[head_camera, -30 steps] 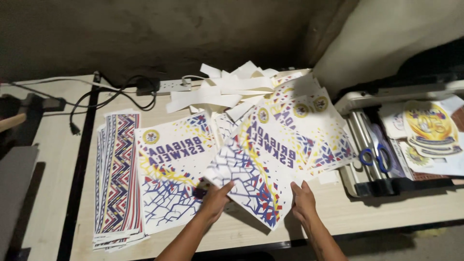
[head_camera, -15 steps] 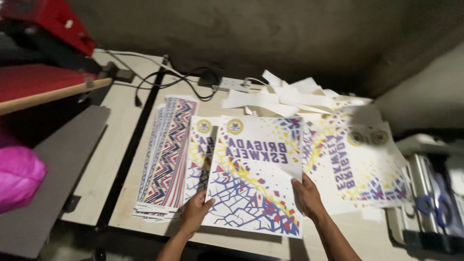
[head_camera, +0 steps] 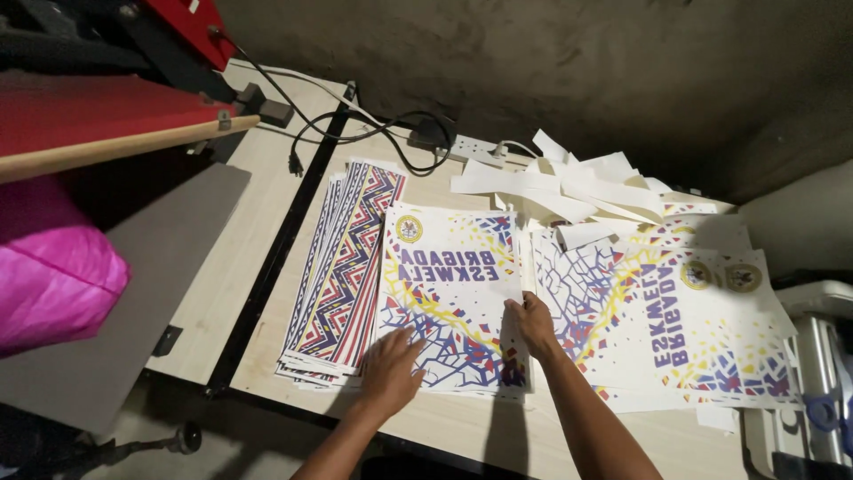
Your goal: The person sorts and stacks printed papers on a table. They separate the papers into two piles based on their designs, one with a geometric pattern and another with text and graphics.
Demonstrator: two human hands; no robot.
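The sheet (head_camera: 449,293) was white with blue cracks, a yellow streak and red flecks. The stack (head_camera: 342,267) bore red, blue and white zigzags. The bag (head_camera: 49,271) was pink.

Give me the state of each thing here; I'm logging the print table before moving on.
Left hand: flat on the printed sheet, fingers spread.
Right hand: on the sheet's right edge.
Printed sheet: flat atop a stack.
Zigzag-pattern strips: stacked, slightly fanned.
Right-hand prints: loosely overlapped, askew.
White offcuts: in a jumbled heap.
Power strip: one plug in.
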